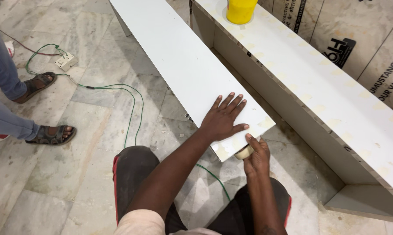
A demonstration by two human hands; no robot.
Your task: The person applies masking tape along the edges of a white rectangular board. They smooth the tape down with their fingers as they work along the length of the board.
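A long white laminated board (179, 56), probably stiff, heavy and slick-faced, is lying beside the open cabinet carcass (318, 82) while the left hand (223, 118) is pressing spread flat on its near end and the right hand (256, 157) is pinching a small tape roll (243, 152) at the corner edge.

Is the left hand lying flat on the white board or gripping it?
Flat: the left hand lies palm-down, its fingers spread, on the white board near its end.
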